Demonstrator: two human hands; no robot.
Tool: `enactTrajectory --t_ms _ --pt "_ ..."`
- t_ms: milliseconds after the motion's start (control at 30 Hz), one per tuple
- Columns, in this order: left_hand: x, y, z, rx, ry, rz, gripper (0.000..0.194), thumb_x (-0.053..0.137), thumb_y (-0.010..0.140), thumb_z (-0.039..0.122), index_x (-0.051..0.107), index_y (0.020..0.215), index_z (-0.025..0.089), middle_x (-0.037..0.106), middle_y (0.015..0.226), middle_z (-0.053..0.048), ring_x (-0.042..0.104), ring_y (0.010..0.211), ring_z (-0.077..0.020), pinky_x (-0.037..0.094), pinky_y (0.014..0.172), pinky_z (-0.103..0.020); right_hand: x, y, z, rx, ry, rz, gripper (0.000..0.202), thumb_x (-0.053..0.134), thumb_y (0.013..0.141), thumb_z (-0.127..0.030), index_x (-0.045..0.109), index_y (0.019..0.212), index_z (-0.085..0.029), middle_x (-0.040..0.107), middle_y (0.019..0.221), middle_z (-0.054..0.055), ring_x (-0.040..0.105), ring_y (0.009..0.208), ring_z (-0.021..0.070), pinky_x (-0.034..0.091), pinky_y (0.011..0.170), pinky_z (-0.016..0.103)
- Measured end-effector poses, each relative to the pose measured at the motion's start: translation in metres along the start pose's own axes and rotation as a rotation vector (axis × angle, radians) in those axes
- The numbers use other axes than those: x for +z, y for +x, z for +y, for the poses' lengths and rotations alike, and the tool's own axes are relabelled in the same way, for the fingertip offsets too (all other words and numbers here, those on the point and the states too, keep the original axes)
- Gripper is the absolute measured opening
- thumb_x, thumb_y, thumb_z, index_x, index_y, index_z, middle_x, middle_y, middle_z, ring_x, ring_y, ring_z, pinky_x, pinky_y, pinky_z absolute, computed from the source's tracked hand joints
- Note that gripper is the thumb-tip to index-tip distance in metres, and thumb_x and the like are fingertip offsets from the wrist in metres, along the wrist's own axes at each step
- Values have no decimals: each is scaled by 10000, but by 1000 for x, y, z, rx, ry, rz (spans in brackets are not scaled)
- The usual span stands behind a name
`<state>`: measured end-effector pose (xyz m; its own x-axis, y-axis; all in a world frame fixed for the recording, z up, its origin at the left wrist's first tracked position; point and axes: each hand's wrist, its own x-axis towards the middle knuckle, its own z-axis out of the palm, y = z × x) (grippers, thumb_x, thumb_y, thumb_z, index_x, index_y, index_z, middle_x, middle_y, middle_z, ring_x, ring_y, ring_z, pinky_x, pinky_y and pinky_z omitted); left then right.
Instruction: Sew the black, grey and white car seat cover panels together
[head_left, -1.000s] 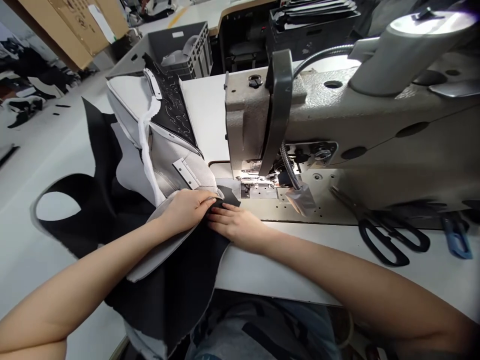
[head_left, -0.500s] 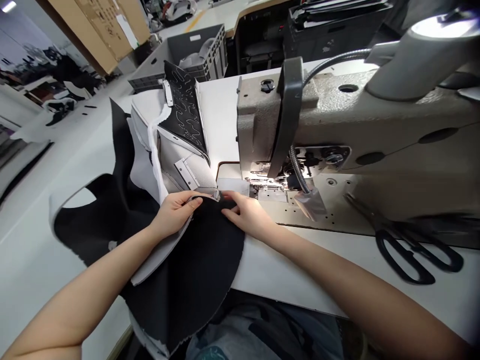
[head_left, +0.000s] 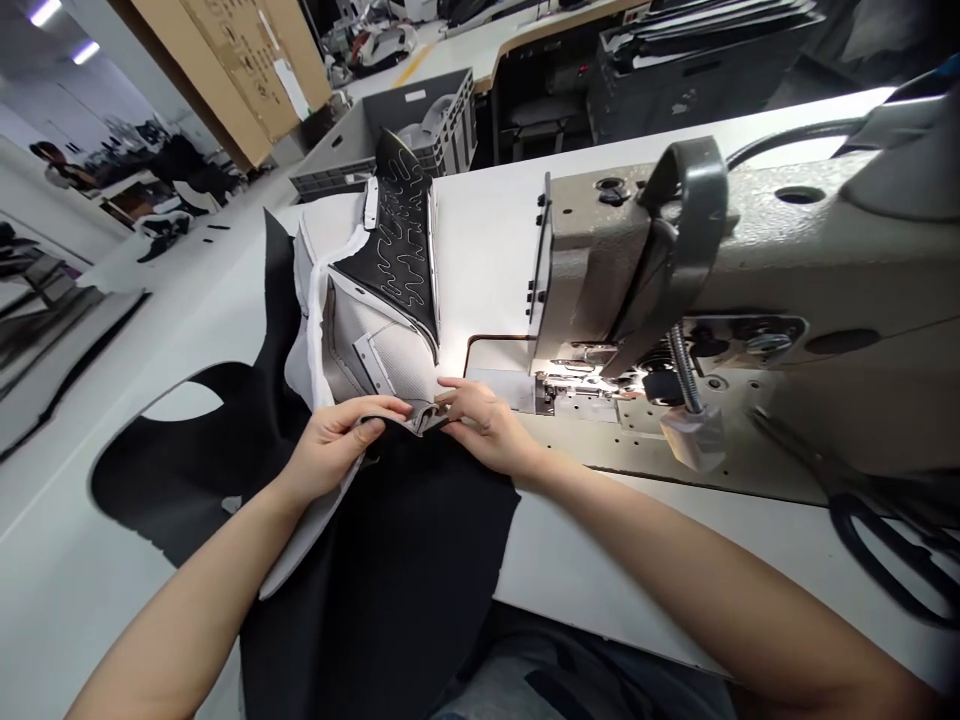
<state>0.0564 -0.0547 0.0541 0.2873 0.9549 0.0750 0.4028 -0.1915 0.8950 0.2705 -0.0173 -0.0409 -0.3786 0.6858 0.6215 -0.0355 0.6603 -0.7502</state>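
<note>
A sewn cover of black and light grey fabric (head_left: 405, 560) lies over the table edge, its black part hanging toward my lap. My left hand (head_left: 341, 440) pinches the folded seam edge between thumb and fingers. Just to the right, my right hand (head_left: 487, 425) closes on the same edge where the layers meet. Beyond my hands the grey lining stands up, with a white strip (head_left: 373, 362) on it and a black panel (head_left: 409, 235) stitched in wavy lines. To the right of my right hand is the lit needle area of a sewing machine (head_left: 615, 250).
Black-handled scissors (head_left: 892, 560) lie on the right, by the machine bed. Behind the work stand a grey crate (head_left: 457, 130) and a cardboard box (head_left: 255, 70). A dark bin (head_left: 690, 90) of flat pieces is at the back. A person sits far left.
The view has shifted, so the machine appears farther right. The seam edge between my hands is now lifted and bent, showing its layers, and my right fingers have closed in on it.
</note>
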Motion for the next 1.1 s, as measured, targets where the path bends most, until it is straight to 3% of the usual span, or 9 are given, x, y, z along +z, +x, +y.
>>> enactTrajectory --t_ms 100,233,367,500,633,767,867,967,1100 --pt "-7 -4 0 3 55 -56 202 610 866 336 758 925 211 706 1085 -73 642 1046 -225 501 953 -309 -8 4 -1 45 -14 -82 72 467 905 -206 502 843 -214 675 943 35 607 910 175 403 924 376" --pt "-11 -11 3 24 150 -133 228 586 879 339 747 984 216 697 1116 -81 635 1071 -229 508 937 -306 -15 8 2 48 -221 -220 153 388 944 -219 511 855 -197 603 689 -13 528 653 151 341 870 375" --pt "-10 -17 8 63 328 -254 228 573 883 305 733 1032 239 719 1056 -52 672 950 -184 520 856 -247 -11 7 2 30 -454 -296 226 341 975 -234 519 848 -175 587 730 15 497 682 160 293 789 347" --pt "15 -18 3 -3 333 -293 262 561 885 321 722 1065 222 735 1000 -39 688 886 -180 539 784 -231 -2 7 4 3 -660 -315 237 358 991 -254 550 881 -169 611 799 39 498 775 187 271 795 357" --pt "56 -10 -13 3 209 -236 303 521 904 352 711 1092 209 718 1065 -46 675 974 -202 531 878 -283 -7 5 4 170 -819 -224 222 404 971 -249 610 946 -171 620 958 92 493 899 245 306 789 368" --pt "75 6 -22 36 194 -169 328 519 900 390 704 1102 209 707 1100 -38 654 1028 -207 502 939 -302 -29 -21 -30 279 -870 -100 317 402 917 -145 577 1181 -162 555 1169 144 492 970 268 361 818 383" --pt "73 26 -22 27 166 -169 365 536 878 423 713 1076 172 718 1065 -46 658 1005 -218 501 927 -302 -36 -58 -72 196 -712 -343 329 472 918 -263 553 1222 -164 604 1118 114 529 993 250 406 857 388" --pt "68 48 -20 12 196 -136 384 530 869 416 710 1079 150 739 963 -43 675 912 -216 517 860 -299 -27 -88 -94 -10 -594 -690 656 665 791 -489 447 1356 -237 474 1388 114 409 1272 315 308 1049 522" --pt "62 67 -18 74 314 -149 367 513 875 396 713 1070 158 741 946 -40 679 891 -212 520 835 -294 -18 -84 -72 -44 -733 -715 416 487 935 -280 487 1344 -205 458 1427 99 385 1327 305 299 1081 545"
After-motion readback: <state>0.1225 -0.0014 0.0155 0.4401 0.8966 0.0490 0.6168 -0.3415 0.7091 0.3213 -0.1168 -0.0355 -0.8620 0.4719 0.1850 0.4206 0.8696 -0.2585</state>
